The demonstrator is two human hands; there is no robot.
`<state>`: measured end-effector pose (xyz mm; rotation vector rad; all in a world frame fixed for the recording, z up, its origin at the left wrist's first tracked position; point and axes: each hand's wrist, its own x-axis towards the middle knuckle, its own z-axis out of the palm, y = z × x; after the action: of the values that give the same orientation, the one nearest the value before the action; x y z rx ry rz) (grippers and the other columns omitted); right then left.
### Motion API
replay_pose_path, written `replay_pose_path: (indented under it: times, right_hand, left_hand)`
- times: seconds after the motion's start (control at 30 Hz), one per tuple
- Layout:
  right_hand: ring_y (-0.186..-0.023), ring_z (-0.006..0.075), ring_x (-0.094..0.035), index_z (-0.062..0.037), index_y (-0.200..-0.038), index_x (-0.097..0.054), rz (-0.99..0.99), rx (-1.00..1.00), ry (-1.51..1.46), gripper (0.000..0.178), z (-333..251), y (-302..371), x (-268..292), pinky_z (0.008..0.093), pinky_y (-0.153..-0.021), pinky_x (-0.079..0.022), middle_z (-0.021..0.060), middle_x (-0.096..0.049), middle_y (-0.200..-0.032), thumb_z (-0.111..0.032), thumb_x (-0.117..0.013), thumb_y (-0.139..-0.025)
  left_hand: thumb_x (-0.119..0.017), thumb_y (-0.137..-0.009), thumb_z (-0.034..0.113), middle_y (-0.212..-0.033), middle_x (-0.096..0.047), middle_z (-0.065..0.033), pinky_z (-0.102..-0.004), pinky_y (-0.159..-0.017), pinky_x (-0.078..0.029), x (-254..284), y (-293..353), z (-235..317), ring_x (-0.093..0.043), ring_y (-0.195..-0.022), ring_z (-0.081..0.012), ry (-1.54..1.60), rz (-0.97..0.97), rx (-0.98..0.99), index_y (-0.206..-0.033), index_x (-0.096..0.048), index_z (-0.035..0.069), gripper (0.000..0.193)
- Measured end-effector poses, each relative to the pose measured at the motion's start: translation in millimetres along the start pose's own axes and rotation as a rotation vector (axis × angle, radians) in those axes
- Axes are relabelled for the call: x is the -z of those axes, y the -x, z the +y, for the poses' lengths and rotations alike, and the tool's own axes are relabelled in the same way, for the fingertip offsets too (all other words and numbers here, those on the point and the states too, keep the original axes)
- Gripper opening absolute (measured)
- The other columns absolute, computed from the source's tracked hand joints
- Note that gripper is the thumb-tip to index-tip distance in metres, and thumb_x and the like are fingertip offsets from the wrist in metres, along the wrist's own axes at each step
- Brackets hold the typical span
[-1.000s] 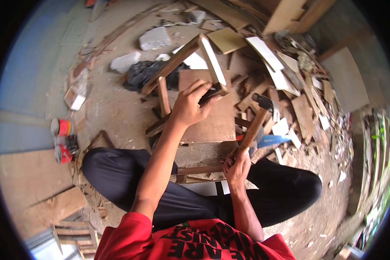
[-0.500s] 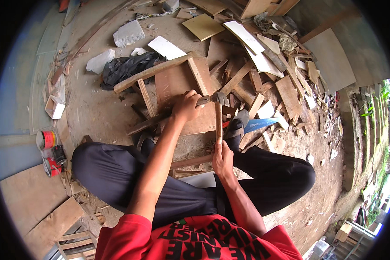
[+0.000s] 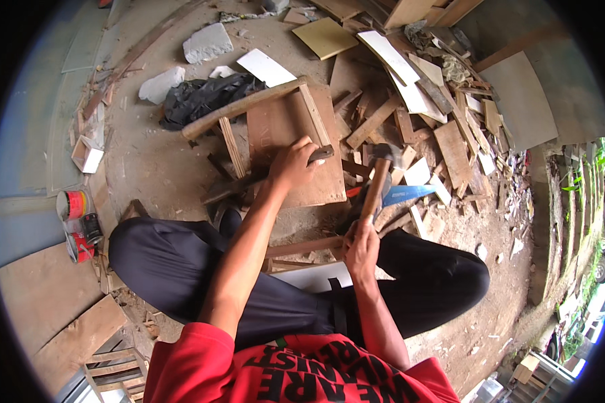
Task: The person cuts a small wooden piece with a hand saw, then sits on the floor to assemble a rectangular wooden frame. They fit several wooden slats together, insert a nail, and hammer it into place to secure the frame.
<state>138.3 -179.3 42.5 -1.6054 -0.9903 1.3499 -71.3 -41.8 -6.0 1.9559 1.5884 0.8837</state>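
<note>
My left hand [image 3: 294, 163] is closed around a wooden rail [image 3: 321, 154] near its right end. The rail seems to be the near side of a small wooden frame [image 3: 242, 107], whose far rail and crosspieces show beyond my hand. A brown plywood board [image 3: 316, 185] lies beneath the frame. In my right hand [image 3: 361, 248] is a hammer [image 3: 378, 181], gripped low on its wooden handle. Its blurred head is raised to the right of the rail's end, apart from it. A handsaw with a blue blade [image 3: 410, 194] lies just right of the hammer.
Wood offcuts [image 3: 454, 151] are heaped at the right. A black plastic bag [image 3: 205, 101] and concrete lumps [image 3: 207, 43] lie at the far left. Tins [image 3: 72, 205] stand beside my left knee. A wooden bar [image 3: 302, 247] crosses between my legs.
The hammer has moved away from the rail's end, to the right, and its handle now tilts. My right hand shifted slightly right. My left hand keeps its hold on the rail.
</note>
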Motion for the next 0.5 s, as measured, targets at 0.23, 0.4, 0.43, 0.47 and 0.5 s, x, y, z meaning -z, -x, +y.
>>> replay_pose_path:
  times: [0.23,0.4,0.43,0.47,0.5]
  right_hand:
    - [-0.051,0.0053,-0.037,-0.0105,-0.083,-0.046,-0.063,-0.057,-0.228,0.046,-10.8,-3.0,-26.2,0.0232,-0.044,-0.031,-0.0049,-0.038,-0.062,-0.050,-0.035,-0.105]
    - [-0.050,0.0043,-0.034,-0.0116,-0.085,-0.043,-0.166,-0.003,-0.205,0.043,-15.8,13.6,-35.5,0.0219,-0.042,-0.026,-0.0057,-0.036,-0.064,-0.050,-0.038,-0.104]
    - [-0.050,0.0040,-0.033,-0.0120,-0.084,-0.042,-0.199,-0.051,-0.272,0.042,-21.1,18.6,-36.9,0.0213,-0.041,-0.025,-0.0063,-0.035,-0.064,-0.050,-0.039,-0.104]
    - [-0.051,0.0038,-0.034,-0.0120,-0.084,-0.042,-0.217,-0.067,-0.260,0.043,-24.8,22.7,-36.5,0.0211,-0.041,-0.025,-0.0064,-0.034,-0.064,-0.050,-0.039,-0.103]
    - [-0.050,0.0039,-0.034,-0.0117,-0.084,-0.042,-0.228,-0.052,-0.257,0.043,-22.7,23.4,-37.4,0.0212,-0.041,-0.025,-0.0062,-0.034,-0.064,-0.051,-0.039,-0.103]
  left_hand:
    - [-0.055,-0.099,0.027,-0.082,-0.064,-0.0094,-0.0306,-0.063,-0.051,152.7,-1.0,14.4,-0.062,-0.071,-0.0189,0.929,0.559,0.051,-0.106,-0.059,0.001,0.027]
    - [-0.051,-0.100,0.029,-0.108,-0.056,-0.0121,-0.0356,-0.062,-0.047,197.2,49.8,-5.7,-0.058,-0.078,-0.0228,1.235,0.709,-0.145,-0.121,-0.053,-0.001,0.037]
    - [-0.051,-0.100,0.030,-0.108,-0.055,-0.0115,-0.0350,-0.063,-0.046,203.2,51.9,-6.0,-0.056,-0.077,-0.0224,1.269,0.723,-0.188,-0.123,-0.051,0.000,0.038]
    - [-0.050,-0.100,0.031,-0.107,-0.054,-0.0114,-0.0342,-0.063,-0.046,207.0,54.6,-3.6,-0.056,-0.077,-0.0224,1.275,0.731,-0.202,-0.123,-0.050,0.000,0.039]
    - [-0.053,-0.099,0.031,-0.103,-0.057,-0.0122,-0.0348,-0.060,-0.046,210.0,57.4,-0.6,-0.058,-0.074,-0.0233,1.277,0.773,-0.200,-0.119,-0.052,-0.002,0.039]
